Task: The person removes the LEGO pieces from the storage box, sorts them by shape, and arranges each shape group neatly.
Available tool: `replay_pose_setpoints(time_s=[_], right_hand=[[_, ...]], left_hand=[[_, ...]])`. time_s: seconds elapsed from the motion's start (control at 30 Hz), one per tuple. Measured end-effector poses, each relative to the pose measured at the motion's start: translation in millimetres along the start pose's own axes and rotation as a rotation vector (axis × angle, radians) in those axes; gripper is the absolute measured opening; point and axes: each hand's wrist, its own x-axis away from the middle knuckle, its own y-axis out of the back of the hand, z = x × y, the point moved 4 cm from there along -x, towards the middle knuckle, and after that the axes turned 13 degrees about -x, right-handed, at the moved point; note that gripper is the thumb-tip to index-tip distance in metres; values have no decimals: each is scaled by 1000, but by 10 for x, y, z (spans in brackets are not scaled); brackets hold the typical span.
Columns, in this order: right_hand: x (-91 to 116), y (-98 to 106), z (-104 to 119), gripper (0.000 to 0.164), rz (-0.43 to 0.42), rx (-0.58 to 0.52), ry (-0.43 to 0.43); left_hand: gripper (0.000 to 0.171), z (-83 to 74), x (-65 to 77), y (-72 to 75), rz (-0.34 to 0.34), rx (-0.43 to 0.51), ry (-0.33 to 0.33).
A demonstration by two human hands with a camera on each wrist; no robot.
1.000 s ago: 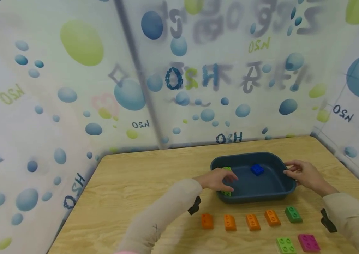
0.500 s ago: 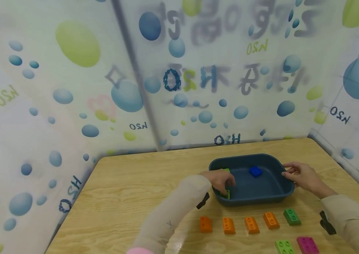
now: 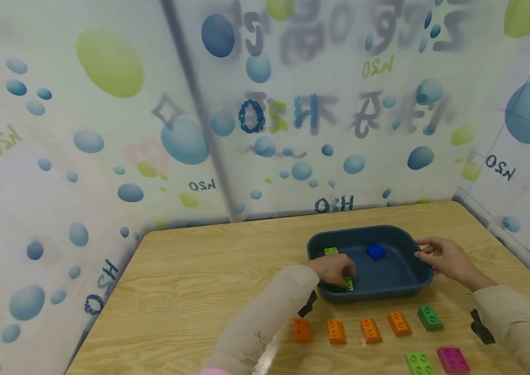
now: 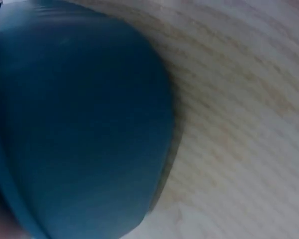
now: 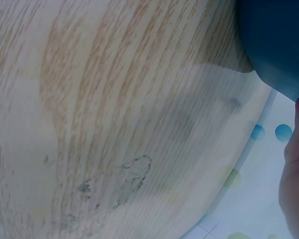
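A dark blue plastic bin stands on the table. My left hand reaches over its left rim, fingers bent down over a light green toy brick and pinching it. The hand covers part of that brick. Another light green brick lies behind the hand, and a blue brick rests further right inside. On the bin's right rim my right hand pinches the edge between thumb and fingers. The left wrist view is mostly the bin's outer wall; the right wrist view catches only part of the right hand.
In front of the bin are several orange bricks in a row, with a dark green brick at the right end. Nearer lie a light green brick and a magenta brick. A patterned curtain hangs behind the table.
My left hand has lowered into the bin, taken hold of a light green brick and shifted it to the right. The right hand keeps its hold on the rim.
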Motion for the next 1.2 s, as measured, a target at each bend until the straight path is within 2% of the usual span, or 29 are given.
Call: replay_pose_setpoints(time_s=[0.13, 0.23, 0.33, 0.53, 0.63, 0.7, 0.97, 1.2], right_hand=[[6, 5, 3, 48, -1, -4, 8], [5, 1, 7, 46, -3, 1, 6], [5, -8, 14, 45, -5, 13, 2], [6, -16, 43, 44, -9, 16, 4], [8, -14, 43, 44, -11, 12, 9], [16, -10, 28, 43, -10, 8, 8], [50, -19, 4, 46, 0, 13, 6], [40, -34, 45, 43, -7, 7, 18]], left_hand=[[30, 0, -18, -26, -62, 27, -30], [35, 11, -2, -35, -81, 35, -28], [38, 25, 15, -42, -81, 38, -2], [36, 41, 14, -38, -56, 50, 92], [34, 42, 16, -24, -70, 64, 105], [34, 42, 21, -6, -103, 75, 94], [37, 38, 281, 113, -269, 145, 83], [36, -104, 560, 219, -377, 228, 72]])
